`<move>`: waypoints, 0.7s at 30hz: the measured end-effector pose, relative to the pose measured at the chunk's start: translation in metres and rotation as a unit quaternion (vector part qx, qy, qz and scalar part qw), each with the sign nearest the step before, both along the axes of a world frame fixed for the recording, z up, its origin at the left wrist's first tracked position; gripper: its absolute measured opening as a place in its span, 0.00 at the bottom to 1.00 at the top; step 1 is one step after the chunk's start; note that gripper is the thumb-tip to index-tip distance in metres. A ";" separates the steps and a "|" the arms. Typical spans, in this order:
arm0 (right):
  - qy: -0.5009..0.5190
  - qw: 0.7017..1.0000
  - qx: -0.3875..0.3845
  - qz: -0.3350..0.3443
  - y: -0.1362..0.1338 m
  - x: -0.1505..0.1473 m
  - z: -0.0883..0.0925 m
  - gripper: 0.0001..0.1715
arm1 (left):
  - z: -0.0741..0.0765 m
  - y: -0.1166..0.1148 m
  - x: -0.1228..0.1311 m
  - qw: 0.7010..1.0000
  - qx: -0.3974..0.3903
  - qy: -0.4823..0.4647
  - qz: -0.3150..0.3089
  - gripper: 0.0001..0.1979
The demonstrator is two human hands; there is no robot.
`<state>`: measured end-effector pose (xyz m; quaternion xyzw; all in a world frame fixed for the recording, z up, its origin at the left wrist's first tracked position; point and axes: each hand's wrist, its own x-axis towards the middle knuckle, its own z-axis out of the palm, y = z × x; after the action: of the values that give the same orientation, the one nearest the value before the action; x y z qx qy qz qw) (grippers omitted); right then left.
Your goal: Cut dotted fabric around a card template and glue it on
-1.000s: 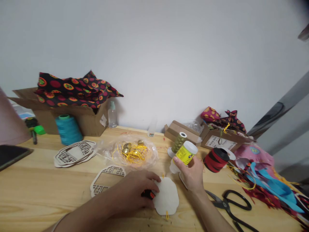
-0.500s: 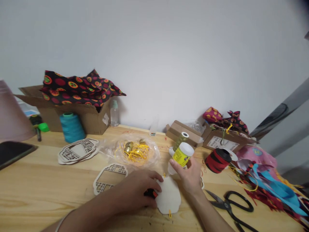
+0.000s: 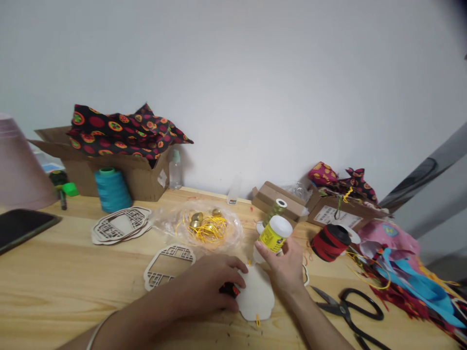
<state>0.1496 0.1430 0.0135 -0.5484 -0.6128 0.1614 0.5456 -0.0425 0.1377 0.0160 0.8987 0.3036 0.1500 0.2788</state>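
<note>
My right hand (image 3: 286,267) is wrapped round a white glue bottle (image 3: 274,238) with a yellow label. The bottle is tipped over, its base up, its lower end at the top edge of a pale scalloped panel (image 3: 256,294). A yellow cord loop (image 3: 258,321) sticks out at the panel's bottom edge, and another shows at its top. My left hand (image 3: 215,282) grips the panel's left edge between thumb and fingers. A bit of dark fabric with red marks (image 3: 229,289) shows between them. The bottle's tip is hidden.
Black scissors (image 3: 345,308) lie to the right, near a red and black ribbon roll (image 3: 330,243). A cut-out frame (image 3: 155,267) and a stack of frames (image 3: 120,226) lie left. Behind are a bag of bells and yellow cord (image 3: 207,226), teal thread (image 3: 113,192) and boxes (image 3: 148,180).
The view has shifted slightly, so things sit a little further right. Both hands keep their holds on the panel and the glue bottle, almost unmoved.
</note>
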 end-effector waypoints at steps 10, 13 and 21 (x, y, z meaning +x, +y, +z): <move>0.011 1.000 -0.010 0.016 0.001 0.000 0.001 0.16 | 0.000 0.001 0.000 1.000 -0.002 -0.008 -0.001 0.15; 0.021 1.000 -0.006 0.019 0.002 -0.001 0.003 0.15 | 0.000 0.001 0.000 1.000 -0.003 -0.004 0.000 0.15; 0.035 0.999 -0.011 0.021 0.001 -0.002 0.003 0.16 | 0.001 0.001 0.001 1.000 -0.004 -0.006 0.001 0.14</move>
<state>0.1478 0.1444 0.0166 -0.5355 -0.6031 0.1985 0.5569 -0.0411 0.1389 0.0166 0.8964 0.3038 0.1542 0.2837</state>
